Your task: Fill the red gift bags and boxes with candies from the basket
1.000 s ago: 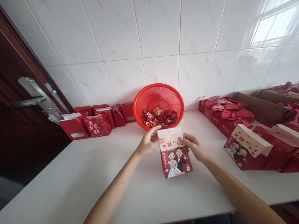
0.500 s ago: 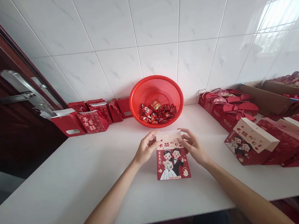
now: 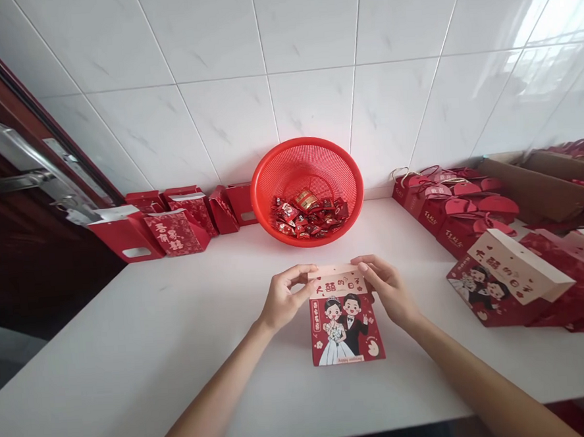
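Pinching red box (image 3: 346, 330) by cream flap (image 3: 334, 285) w/ L hand (image 3: 283, 299) + R hand (image 3: 391, 293), opp. corners; press evenly, keep sq!

Gift box (image 3: 345, 327): dark red paper, printed front turned toward the wearer, lettering right way up
Printed couple: cartoon figures, one in a white gown with flowers, one in a black suit
Cream top: red characters below a folded edge, gripped at both corners by the left hand (image 3: 283, 301) and right hand (image 3: 388, 292)
Place: over the white counter (image 3: 191, 356), between the hands
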A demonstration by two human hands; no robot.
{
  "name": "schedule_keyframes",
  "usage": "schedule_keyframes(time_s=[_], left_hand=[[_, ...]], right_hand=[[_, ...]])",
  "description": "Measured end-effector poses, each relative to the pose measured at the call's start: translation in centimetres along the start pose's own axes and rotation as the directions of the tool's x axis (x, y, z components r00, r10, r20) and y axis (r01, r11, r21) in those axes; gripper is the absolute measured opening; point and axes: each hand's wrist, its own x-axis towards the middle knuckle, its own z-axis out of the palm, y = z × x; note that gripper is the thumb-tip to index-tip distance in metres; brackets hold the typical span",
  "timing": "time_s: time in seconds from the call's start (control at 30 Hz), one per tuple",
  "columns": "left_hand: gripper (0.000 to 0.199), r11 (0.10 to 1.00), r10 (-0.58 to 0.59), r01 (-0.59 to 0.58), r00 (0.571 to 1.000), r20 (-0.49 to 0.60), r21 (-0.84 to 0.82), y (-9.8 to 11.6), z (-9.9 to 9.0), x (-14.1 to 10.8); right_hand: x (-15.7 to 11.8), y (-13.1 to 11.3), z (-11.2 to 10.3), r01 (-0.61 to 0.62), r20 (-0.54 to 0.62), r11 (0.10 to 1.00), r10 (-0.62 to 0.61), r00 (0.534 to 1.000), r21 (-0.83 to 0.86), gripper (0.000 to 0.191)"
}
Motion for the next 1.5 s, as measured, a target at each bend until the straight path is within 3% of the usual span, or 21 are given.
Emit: schedule_keyframes(time_s=[0.23, 0.4, 0.7, 0.93, 1.1, 1.37, 1.5], left_hand=[[0.028, 1.000, -0.030, 0.030, 1.000, 0.005, 0.005, -0.4, 0.2, 0.0], [0.027, 0.998, -0.059, 0.059, 0.998, 0.017, -0.007, -0.6, 0.3, -0.1], [0.034, 0.994, -0.099, 0.101, 0.994, 0.037, -0.032, -0.7, 0.3, -0.1], [0.038, 0.988, -0.139, 0.139, 0.990, 0.013, -0.072, -0.2, 0.3, -0.2], [0.033, 0.962, -0.195, 0.220, 0.968, 0.155, -0.164, 0.8, 0.3, -0.1], [0.036, 0.982, -0.122, 0.130, 0.991, 0.059, -0.140, 1.6, 0.5, -0.5], [0.027, 0.998, 0.014, -0.015, 1.000, -0.007, -0.059, 1.9, 0.7, -0.9]], right_hand=[[0.3, 0.3, -0.3, -0.083, -0.005, 0.996, 0.084, 0.996, 0.039, 0.042], [0.6, 0.4, -0.5, -0.171, 0.058, 0.985, 0.169, 0.984, 0.031, 0.037], [0.3, 0.2, -0.8, -0.190, 0.110, 0.982, 0.188, 0.976, 0.007, 0.040], [-0.2, -0.4, -0.6, -0.120, 0.102, 0.992, 0.123, 0.987, -0.041, 0.039], [-0.3, -0.7, -0.6, -0.071, 0.069, 0.997, 0.074, 0.995, -0.037, 0.039], [-0.8, -1.8, -0.5, 0.033, 0.045, 0.995, -0.029, 0.999, -0.092, 0.038], [-1.3, -1.9, -0.6, 0.139, 0.014, 0.975, -0.138, 0.990, -0.173, 0.036]])
